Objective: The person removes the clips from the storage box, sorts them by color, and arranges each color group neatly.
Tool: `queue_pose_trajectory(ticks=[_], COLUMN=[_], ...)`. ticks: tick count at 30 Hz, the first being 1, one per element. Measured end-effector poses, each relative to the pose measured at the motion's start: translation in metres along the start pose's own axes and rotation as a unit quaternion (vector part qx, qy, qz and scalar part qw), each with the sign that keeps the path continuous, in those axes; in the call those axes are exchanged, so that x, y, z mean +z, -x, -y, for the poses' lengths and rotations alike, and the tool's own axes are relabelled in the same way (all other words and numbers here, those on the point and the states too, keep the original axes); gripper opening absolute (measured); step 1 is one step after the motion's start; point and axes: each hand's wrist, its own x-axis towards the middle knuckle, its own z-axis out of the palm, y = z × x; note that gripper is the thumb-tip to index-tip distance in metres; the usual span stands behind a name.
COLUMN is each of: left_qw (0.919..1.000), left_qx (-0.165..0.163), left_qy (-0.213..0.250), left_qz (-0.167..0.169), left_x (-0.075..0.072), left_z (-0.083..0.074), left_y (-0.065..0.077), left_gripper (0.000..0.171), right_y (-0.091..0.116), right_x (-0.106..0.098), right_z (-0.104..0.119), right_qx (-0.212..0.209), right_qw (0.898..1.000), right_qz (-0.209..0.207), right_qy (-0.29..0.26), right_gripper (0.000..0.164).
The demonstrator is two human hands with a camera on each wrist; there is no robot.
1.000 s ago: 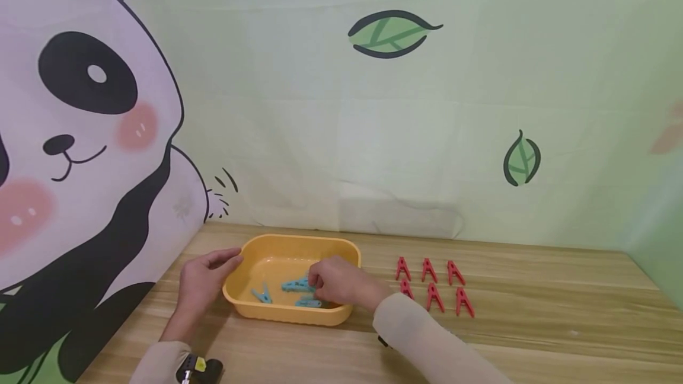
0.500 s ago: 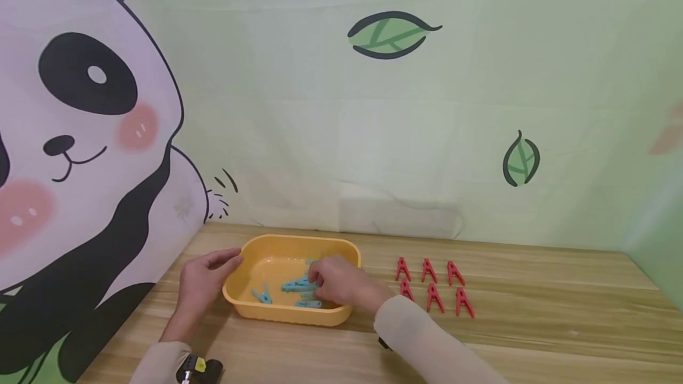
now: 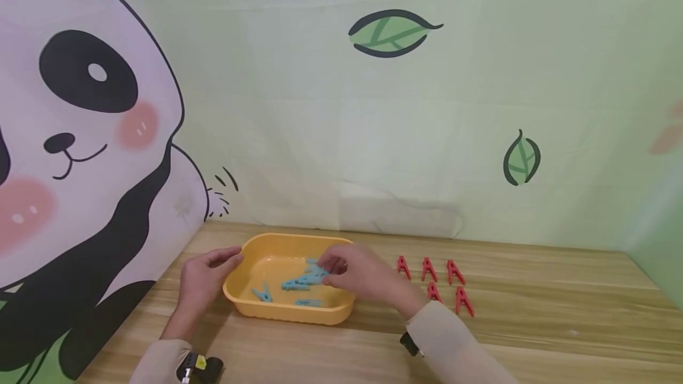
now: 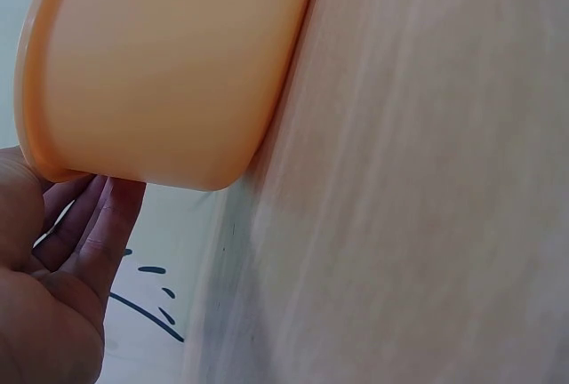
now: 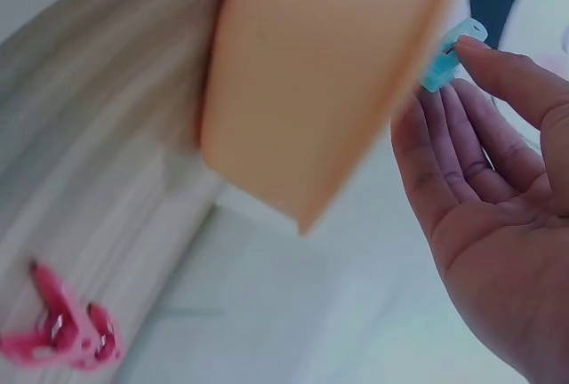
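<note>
A yellow plastic basin [image 3: 288, 314] stands on the table, with several light-blue clothespins lying in it, one of them a spread clothespin [image 3: 262, 294] at the left. My left hand [image 3: 203, 280] holds the basin's left end at the rim; in the left wrist view its fingers [image 4: 111, 224] reach the outer wall. Over the basin's right side, my right hand [image 3: 360, 271] pinches a light-blue clothespin [image 5: 453, 57] between thumb and fingers. Part of that clothespin is hidden by the fingers, and it overlaps those below in the head view.
To the right of the basin, red clothespins stand in rows on the wooden table [image 3: 560, 313], among them a red clothespin [image 3: 464, 301] at the near right. My right forearm covers part of the near row. A green cloth backdrop [image 3: 299, 105] with a panda print rises behind the table.
My right hand has risen a little and shifted right from the basin's inside, bringing up a light-blue clothespin. My left hand and the basin have stayed in place.
</note>
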Motion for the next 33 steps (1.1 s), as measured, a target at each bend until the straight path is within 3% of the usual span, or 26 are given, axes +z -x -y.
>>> queue_pose_trajectory(ticks=[10, 16, 24, 33], left_qw=[1.0, 1.0, 1.0, 0.9999], left_qx=[-0.002, -0.002, 0.004, 0.011], left_qy=[-0.001, 0.004, 0.001, 0.002], left_qz=[0.001, 0.0, -0.003, -0.002], left_x=[0.001, 0.0, -0.001, -0.001], left_z=[0.0, 0.0, -0.001, 0.0], left_y=[0.0, 0.0, 0.0, -0.001], left_gripper=[0.036, 0.037, 0.037, 0.035], right_y=[0.043, 0.063, 0.087, 0.099], right_x=[-0.029, -0.036, -0.041, -0.041], right_z=[-0.004, -0.011, -0.022, -0.035], right_qx=[-0.031, -0.025, -0.002, 0.033], right_qw=[0.999, 0.999, 1.0, 0.999], right_qz=[-0.036, -0.039, -0.023, 0.018], right_qy=[0.005, -0.017, -0.02, 0.002], right_gripper=[0.016, 0.015, 0.016, 0.015])
